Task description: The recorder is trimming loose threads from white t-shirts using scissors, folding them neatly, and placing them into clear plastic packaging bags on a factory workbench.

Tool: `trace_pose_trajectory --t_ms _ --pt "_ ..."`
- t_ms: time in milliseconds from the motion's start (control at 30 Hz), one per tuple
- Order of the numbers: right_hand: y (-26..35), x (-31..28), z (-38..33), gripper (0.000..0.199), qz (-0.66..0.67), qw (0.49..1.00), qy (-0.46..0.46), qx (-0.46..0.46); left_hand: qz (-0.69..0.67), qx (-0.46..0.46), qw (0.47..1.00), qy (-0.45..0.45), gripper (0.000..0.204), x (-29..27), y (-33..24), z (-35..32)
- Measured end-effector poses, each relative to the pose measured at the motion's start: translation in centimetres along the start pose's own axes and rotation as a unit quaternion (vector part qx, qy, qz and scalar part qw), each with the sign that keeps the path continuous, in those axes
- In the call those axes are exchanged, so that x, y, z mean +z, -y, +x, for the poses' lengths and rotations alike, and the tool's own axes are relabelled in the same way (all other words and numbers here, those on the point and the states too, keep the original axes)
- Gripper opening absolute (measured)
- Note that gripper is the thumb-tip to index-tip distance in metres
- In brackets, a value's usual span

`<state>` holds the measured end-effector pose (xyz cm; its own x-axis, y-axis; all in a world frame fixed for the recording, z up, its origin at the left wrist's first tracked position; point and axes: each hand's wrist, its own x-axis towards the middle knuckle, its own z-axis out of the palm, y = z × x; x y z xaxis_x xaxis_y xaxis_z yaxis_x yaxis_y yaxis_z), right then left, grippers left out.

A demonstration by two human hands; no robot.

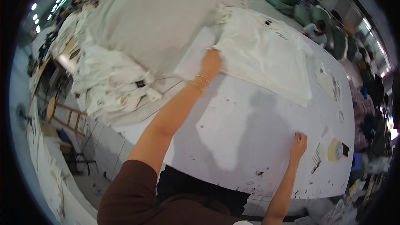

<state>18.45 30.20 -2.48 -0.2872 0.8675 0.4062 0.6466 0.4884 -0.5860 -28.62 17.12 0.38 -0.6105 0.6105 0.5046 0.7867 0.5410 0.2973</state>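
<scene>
My left hand [211, 64], with thin bracelets at its wrist, reaches far across the table, its fingers curled closed. It is between a pale, flat, translucent sheet or stack of bags [196, 53] and the side of a white shirt [262, 50]. What the fingers pinch is hidden. The shirt lies spread out, with a dark label at the neck and small dark lettering on the chest. Over the right part of the table my right hand [299, 143] is closed, left of a tape roll; whatever it may hold cannot be made out.
A large pile of off-white garments [116, 75] covers the table's left side. A tape roll [334, 151], a small tool [315, 167] and a printed clear sheet [329, 81] lie at right. A stool [66, 114] stands left; a person [316, 31] sits beyond the far edge.
</scene>
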Motion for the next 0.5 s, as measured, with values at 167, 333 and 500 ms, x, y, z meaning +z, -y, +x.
trace_pose_trajectory --t_ms 167,333,500 --pt "-5.0 5.2 12.7 0.015 -0.037 0.996 -0.071 0.035 0.208 0.005 0.978 0.025 0.023 3.4 3.8 3.8" --pt "-2.4 8.6 18.2 0.026 -0.126 0.978 -0.057 0.153 0.105 -0.092 0.983 0.122 0.031 2.5 5.6 5.8" --pt "-5.5 7.5 21.7 0.033 0.022 0.920 0.215 0.327 -0.337 -0.289 0.853 0.273 0.027 1.3 6.6 8.7"
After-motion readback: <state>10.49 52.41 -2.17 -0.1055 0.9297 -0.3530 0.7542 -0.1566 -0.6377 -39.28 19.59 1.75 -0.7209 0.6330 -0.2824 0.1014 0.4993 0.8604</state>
